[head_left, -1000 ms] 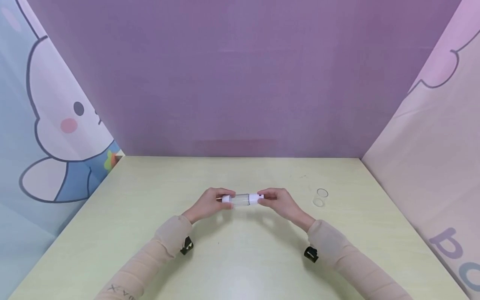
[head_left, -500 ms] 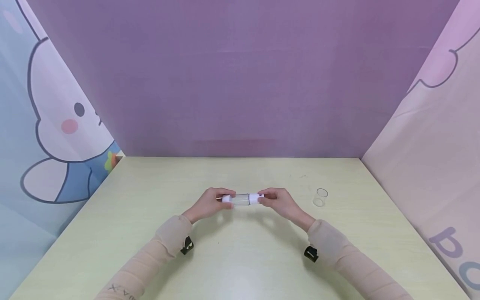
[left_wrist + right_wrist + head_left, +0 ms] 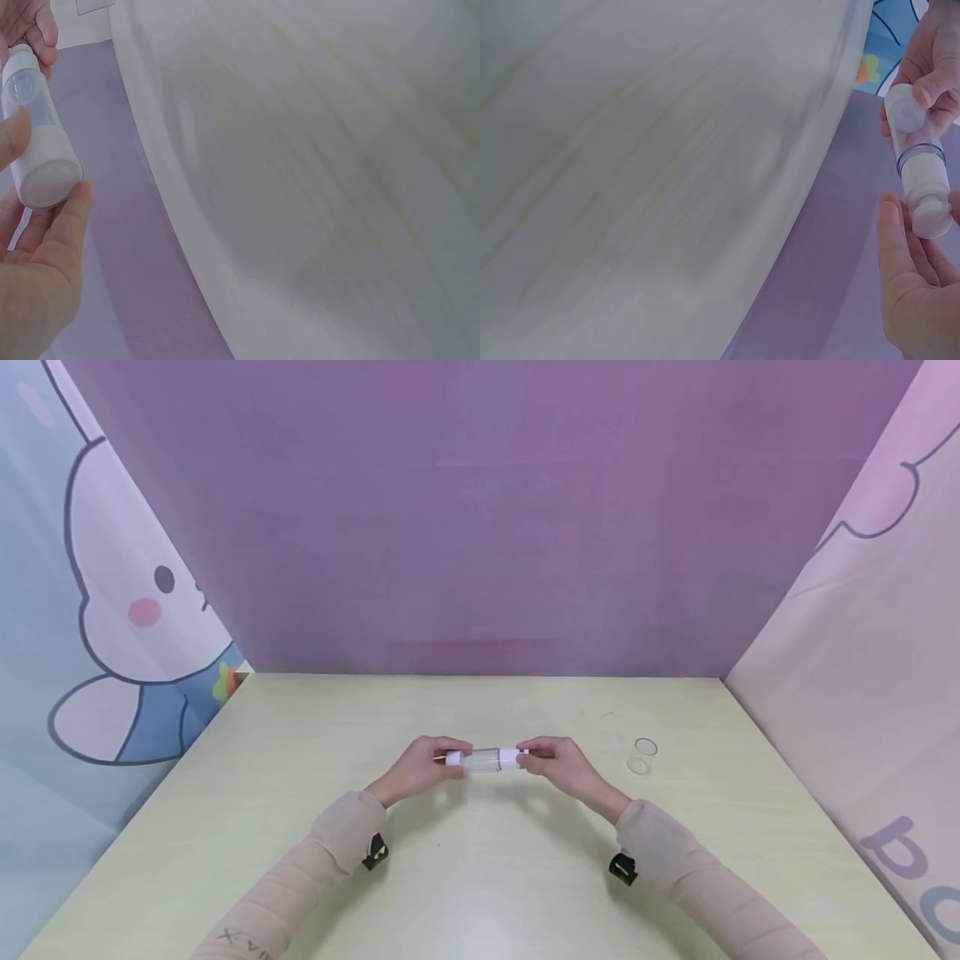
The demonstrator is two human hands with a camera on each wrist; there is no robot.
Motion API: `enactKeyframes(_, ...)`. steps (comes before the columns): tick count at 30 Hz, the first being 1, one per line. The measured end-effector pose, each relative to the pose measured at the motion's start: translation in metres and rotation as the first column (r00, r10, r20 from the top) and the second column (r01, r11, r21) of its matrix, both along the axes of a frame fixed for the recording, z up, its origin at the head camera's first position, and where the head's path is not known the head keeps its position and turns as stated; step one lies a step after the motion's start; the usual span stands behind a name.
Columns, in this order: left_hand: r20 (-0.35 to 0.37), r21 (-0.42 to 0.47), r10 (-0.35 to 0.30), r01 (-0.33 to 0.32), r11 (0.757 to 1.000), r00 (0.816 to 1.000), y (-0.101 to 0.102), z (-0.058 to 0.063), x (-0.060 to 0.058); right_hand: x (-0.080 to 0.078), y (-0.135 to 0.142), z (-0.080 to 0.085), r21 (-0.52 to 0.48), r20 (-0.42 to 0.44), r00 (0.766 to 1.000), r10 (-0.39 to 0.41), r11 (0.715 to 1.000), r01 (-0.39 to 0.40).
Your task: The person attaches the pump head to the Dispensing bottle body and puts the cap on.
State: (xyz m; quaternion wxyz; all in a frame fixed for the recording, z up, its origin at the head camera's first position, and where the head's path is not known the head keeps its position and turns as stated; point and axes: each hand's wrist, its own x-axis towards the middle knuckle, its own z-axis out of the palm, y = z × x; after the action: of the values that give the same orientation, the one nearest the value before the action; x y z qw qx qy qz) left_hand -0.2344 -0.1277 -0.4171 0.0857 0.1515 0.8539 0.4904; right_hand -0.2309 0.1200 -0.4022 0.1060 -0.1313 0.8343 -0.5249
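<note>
Small slim pump bottle, clear barrel with white plastic ends (image 3: 482,761), is lying sideways between the two hands, near the middle of the table; it is apparently being held up off the surface, judging by the shadows below. White round base (image 3: 52,184) is facing the person's left, white pump head (image 3: 932,219) is facing right, dark ring (image 3: 920,154) is circling the barrel next to the white collar.

Left hand (image 3: 415,770) is gripping the base end, thumb on one side, fingers on the other. Right hand (image 3: 557,764) is pinching the pump-head end between thumb and fingers. Both are holding on; neither is letting go.

Handling, my guess: light, stiff, smooth plastic, so probably a bit slippery, and the clear wall might be scratching or cracking if dropped. Best hold: around base and collar; pressing the pump head's tip could be working the pump.

Clear open-looking cylinder, cap-like (image 3: 642,757), is seemingly standing upright past the right hand, untouched. Pale yellow-green tabletop (image 3: 315,718) is running under everything. Beige sleeves (image 3: 712,872) are covering both forearms, black wrist devices (image 3: 622,868) are sitting beneath the cuffs. Plain purple panel (image 3: 480,527) is rising behind, cartoon-printed sheets (image 3: 112,635) are flanking both sides.
</note>
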Motion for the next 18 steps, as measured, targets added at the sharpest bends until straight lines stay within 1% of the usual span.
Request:
enactKeyframes(7, 0.005, -0.006, 0.011, -0.011, 1.000, 1.000, 0.0005, 0.0008, -0.0002, -0.0038, -0.0013, -0.0029, 0.021, -0.026, 1.000, -0.010, 1.000, 0.010)
enactKeyframes(11, 0.008, -0.011, 0.018, -0.018, 1.000, 1.000, 0.0005, 0.0018, 0.0002, -0.0056, -0.0014, -0.0047, -0.016, -0.027, 1.000, 0.006, 1.000, -0.006)
enactKeyframes(18, 0.008, -0.006, 0.007, -0.007, 1.000, 1.000, -0.0004, 0.0002, -0.0013, -0.0040, -0.0009, -0.0031, -0.082, -0.040, 0.999, 0.029, 0.996, -0.033)
